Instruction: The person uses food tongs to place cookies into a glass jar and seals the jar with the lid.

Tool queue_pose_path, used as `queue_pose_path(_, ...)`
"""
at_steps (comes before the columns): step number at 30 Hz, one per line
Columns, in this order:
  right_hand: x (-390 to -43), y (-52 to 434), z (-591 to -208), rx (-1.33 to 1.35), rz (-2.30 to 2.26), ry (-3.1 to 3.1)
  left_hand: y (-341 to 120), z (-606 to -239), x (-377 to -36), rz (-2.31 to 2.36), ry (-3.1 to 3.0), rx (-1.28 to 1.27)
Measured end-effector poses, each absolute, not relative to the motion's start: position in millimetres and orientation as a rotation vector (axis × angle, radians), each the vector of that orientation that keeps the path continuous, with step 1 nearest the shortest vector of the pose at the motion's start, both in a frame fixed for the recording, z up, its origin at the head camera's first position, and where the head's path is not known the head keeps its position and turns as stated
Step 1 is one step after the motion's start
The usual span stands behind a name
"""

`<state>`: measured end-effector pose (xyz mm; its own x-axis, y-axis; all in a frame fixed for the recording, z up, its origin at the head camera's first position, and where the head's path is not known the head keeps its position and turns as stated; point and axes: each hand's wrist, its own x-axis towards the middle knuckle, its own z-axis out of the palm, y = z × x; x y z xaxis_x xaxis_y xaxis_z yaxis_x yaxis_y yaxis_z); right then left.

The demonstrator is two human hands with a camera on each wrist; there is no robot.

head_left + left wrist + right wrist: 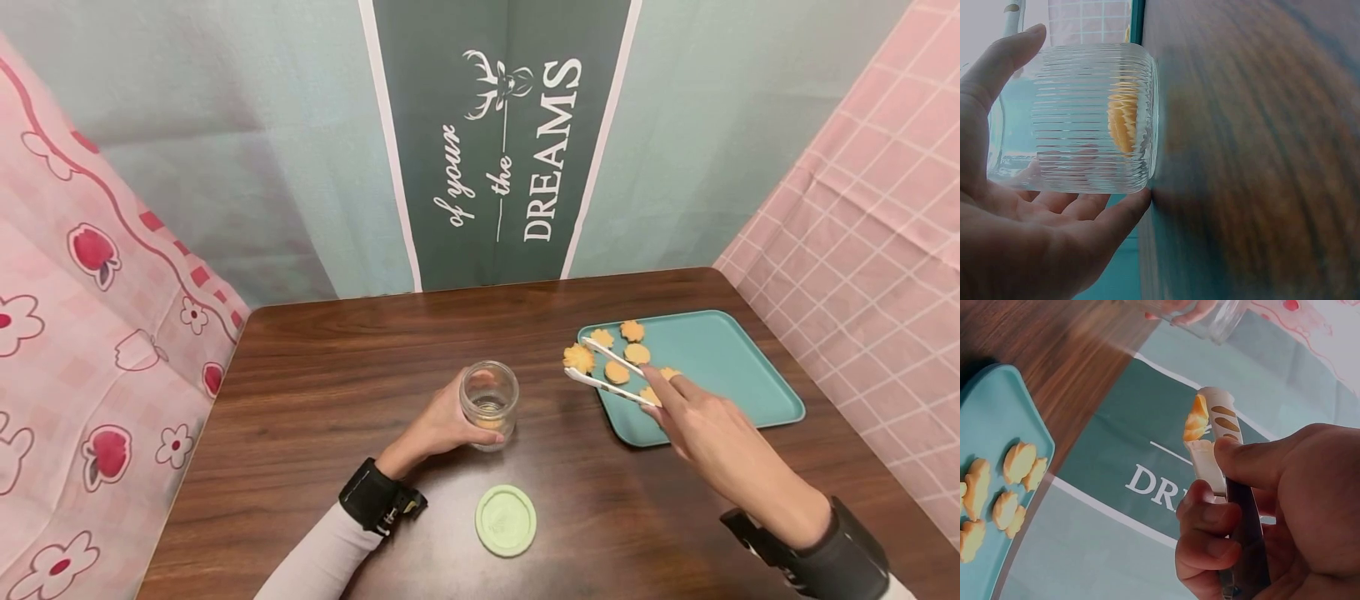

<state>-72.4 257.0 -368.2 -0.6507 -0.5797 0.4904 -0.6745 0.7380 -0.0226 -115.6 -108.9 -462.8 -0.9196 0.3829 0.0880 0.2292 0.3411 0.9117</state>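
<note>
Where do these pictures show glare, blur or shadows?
Head view: soft sheen on the table around the green lid; left wrist view: blurry table grain, bright streaks along the ribbed jar; right wrist view: shadows beside the cookies on the tray.

Tongs (611, 387) white at tips, brown ovals. Jar (1079, 119) clear, ribbed. Cookies (637, 354) golden. Lid (506, 521) pale green. Table (360, 358) dark brown woodgrain. Tray (727, 367) near its right edge: teal. Cloth (885, 275) past that edge: pink, white grid.

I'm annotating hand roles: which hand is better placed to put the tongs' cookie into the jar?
Probably the right hand: its tongs hold the cookie, while the left hand holds the lidless jar.
</note>
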Motion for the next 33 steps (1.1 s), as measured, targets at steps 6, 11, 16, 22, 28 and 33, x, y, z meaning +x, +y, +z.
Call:
queue_pose_path(6,-71.3,250.1,-365.6,0.951,0.286,-2.498,-108.6,-462.9,-114.4,1.621,2.459,0.559)
queue_pose_path(11,-68.7,244.1,-363.9,0.943,0.297,-2.52,-108.8,-463.2,-113.5,1.61,2.464,0.558)
queue_pose_path(16,-66.9,239.2,-362.6,0.931,0.286,-2.528,-109.5,-464.4,-113.1,1.61,2.462,0.56)
queue_pose_path(22,-66.8,233.6,-360.4,0.938,0.286,-2.53,-110.1,-465.4,-113.2,1.619,2.454,0.567)
queue_pose_path(28,-66.4,228.6,-358.2,0.941,0.281,-2.53,-110.2,-465.4,-113.8,1.634,2.443,0.574)
queue_pose_path(33,-68.6,225.0,-358.8,0.968,0.28,-2.488,-110.6,-466.1,-114.5,1.652,2.423,0.579)
